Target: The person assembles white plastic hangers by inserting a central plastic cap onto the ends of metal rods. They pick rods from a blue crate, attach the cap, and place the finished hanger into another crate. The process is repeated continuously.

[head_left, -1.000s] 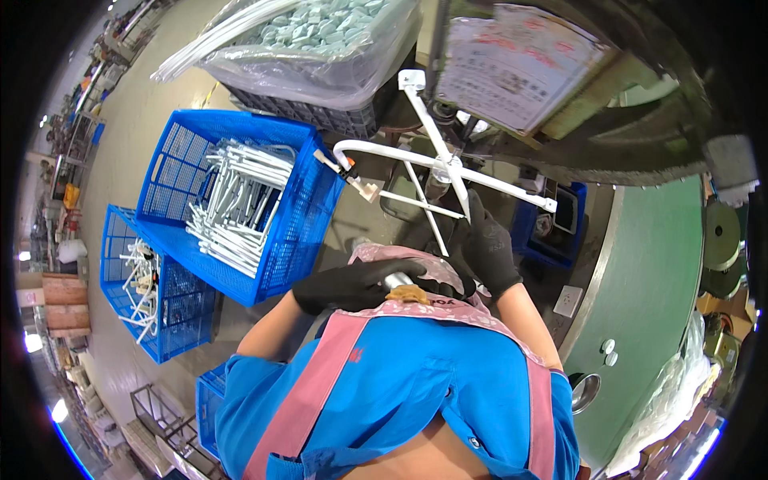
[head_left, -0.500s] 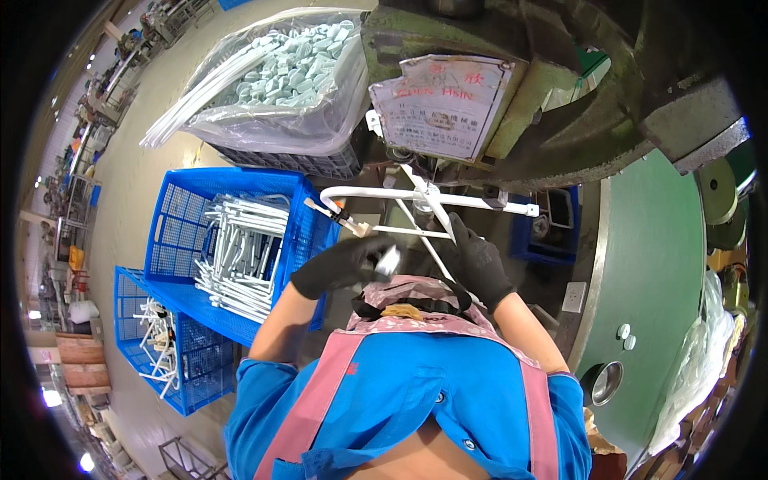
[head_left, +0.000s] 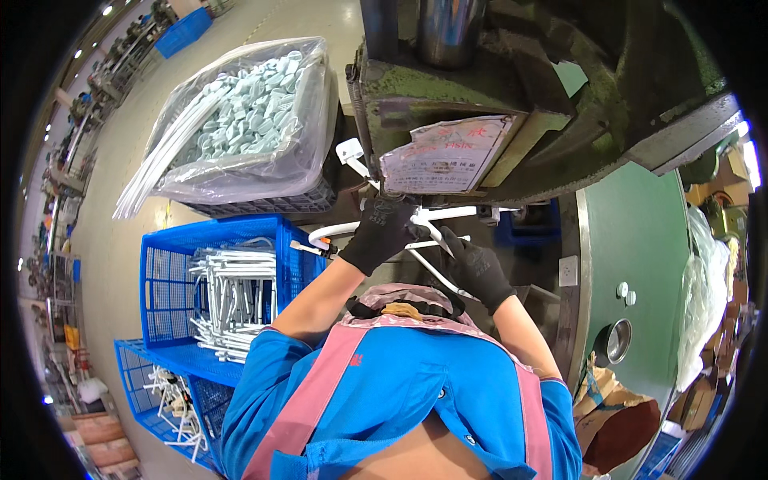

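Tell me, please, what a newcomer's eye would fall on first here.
Probably the bulky, dark green metal machine across the upper right, bearing a worn whitish label. Below it, the black-gloved right hand grips a white, branching tubular frame, the black-gloved left hand at its centre. At upper left, pale green rounded blocks fill a film-lined dark crate.

Both hands (head_left: 386, 230) (head_left: 480, 274) reach forward, forearms (head_left: 322, 299) angled inward.

Downward fisheye view, head height
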{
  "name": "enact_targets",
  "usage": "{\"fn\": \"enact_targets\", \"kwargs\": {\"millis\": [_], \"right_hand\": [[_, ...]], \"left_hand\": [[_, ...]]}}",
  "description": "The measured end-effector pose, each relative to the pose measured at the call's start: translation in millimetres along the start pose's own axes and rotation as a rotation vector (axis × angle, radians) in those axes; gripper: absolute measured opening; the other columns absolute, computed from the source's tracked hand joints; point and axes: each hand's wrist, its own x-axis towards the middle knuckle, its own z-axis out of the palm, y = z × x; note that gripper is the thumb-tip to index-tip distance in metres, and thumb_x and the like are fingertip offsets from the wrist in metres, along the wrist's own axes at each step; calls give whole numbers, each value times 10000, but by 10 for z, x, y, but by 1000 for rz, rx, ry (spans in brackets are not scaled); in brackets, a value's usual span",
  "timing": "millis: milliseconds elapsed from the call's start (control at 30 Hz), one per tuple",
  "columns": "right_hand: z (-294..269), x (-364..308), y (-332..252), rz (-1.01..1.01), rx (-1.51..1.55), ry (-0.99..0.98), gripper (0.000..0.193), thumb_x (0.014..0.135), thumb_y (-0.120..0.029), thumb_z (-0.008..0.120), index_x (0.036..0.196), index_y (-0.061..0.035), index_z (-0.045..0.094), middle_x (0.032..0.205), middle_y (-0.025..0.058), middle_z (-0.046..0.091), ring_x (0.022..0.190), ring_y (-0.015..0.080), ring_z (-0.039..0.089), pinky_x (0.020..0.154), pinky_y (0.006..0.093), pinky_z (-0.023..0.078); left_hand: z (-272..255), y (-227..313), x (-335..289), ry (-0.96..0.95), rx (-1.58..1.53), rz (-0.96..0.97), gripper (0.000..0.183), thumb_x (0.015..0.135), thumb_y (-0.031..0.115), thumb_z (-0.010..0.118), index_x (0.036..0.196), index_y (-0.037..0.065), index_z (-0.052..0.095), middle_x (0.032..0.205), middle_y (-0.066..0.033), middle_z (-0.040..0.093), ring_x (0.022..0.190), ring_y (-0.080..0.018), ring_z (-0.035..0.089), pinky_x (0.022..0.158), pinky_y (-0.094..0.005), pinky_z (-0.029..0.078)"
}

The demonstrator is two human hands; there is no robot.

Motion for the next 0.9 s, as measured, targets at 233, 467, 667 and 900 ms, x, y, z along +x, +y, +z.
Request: {"fn": "enact_targets", "kwargs": {"millis": [233, 467, 667, 900], "right_hand": [[-103, -27, -94, 185, -158, 42, 370, 790, -275, 665, 1147, -187, 623, 893, 91, 672, 687, 306, 656, 574, 395, 522], [-3, -144, -98, 437, -218, 285, 191, 687, -250, 725, 843, -157, 666, 796, 47, 622, 737, 274, 628, 621, 386, 502], [-23, -180, -224, 522, -224, 197, 248, 710, -251, 721, 947, -182, 692, 884, 35, 656, 784, 261, 648, 668, 371, 519], [1, -152, -117, 480, -194, 232, 203, 711, -270, 721, 891, -181, 690, 825, 41, 647, 752, 268, 646, 626, 384, 513]], "left_hand": [[79, -283, -211, 10, -1, -32, 489, 720, 316, 723, 1121, 57, 616, 1097, -175, 569, 1064, -360, 522, 879, -476, 404], [-244, -475, -305, -58, 64, -55, 689, 741, 353, 745, 1332, 113, 483, 1208, -197, 562, 1115, -361, 543, 899, -461, 437], [-254, -518, -221, -42, -97, -8, 662, 759, 249, 728, 1342, 83, 461, 1085, -195, 638, 961, -341, 639, 799, -423, 511], [-110, -685, -257, -11, -215, 26, 752, 763, 405, 740, 1358, 56, 443, 1085, -221, 623, 1008, -356, 615, 863, -437, 488]]}}
